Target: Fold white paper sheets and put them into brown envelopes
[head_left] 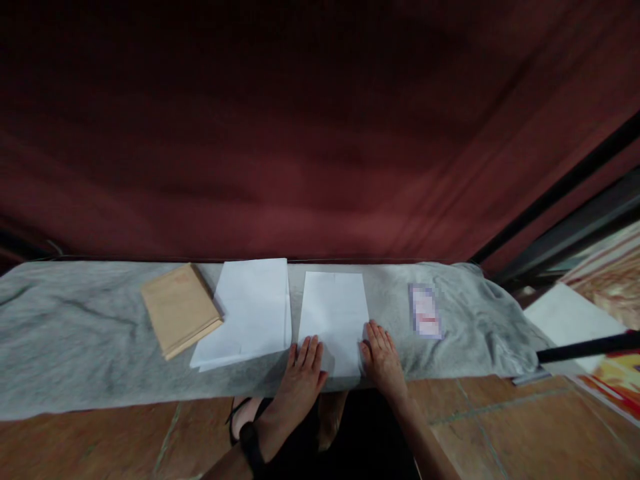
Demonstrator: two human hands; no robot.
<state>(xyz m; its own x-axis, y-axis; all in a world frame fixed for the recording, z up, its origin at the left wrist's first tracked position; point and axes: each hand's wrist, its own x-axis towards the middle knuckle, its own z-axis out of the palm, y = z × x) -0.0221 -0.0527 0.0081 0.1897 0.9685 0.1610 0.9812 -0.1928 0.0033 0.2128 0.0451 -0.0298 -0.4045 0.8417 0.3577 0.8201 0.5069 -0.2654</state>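
Some paper (336, 307) between the hands (383, 361)

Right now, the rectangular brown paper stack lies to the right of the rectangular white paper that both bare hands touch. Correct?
Wrong side: the head view shows the brown paper stack left of the white paper that the left hand and right hand touch.

Backdrop (320, 167): deep red, spanning the full width, near black at top. Surface (465, 353): long, narrow, draped in wrinkled grey cloth (90, 327), set along the backdrop's foot. Floor (465, 427): orange-brown tiles, pale joints. Right side: slanting dark bar (565, 185); white panel (570, 320); red-and-yellow printed sheet (620, 380), partly cut off. Lighting: dim overall, brighter over the cloth.
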